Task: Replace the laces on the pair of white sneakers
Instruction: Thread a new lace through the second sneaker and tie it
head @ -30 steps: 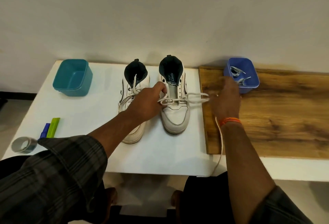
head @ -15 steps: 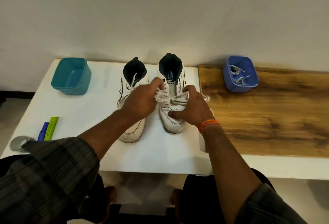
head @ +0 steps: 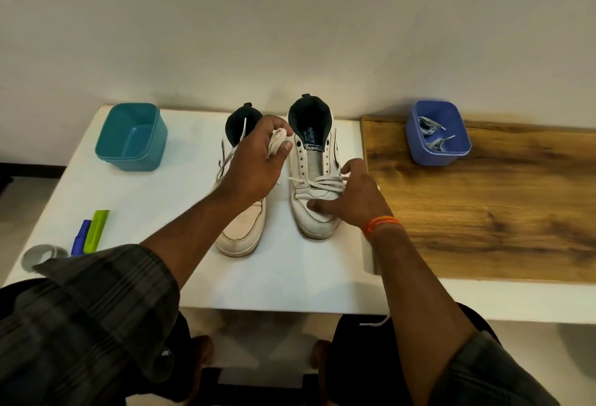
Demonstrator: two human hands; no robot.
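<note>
Pinching a bunched lace [head: 278,144] in the left hand [head: 258,163] above the gap between both sneakers, pressing the right sneaker [head: 314,180] against the white tabletop [head: 154,199] with the right hand's [head: 351,199] spread, unclenched grip, probably steadying it for unlacing.

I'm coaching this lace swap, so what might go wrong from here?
The left hand grips a bunched lace above the sneakers; pulling harder may drag the right sneaker, which the right hand only steadies. A lace end dangling below the table edge may snag.
</note>
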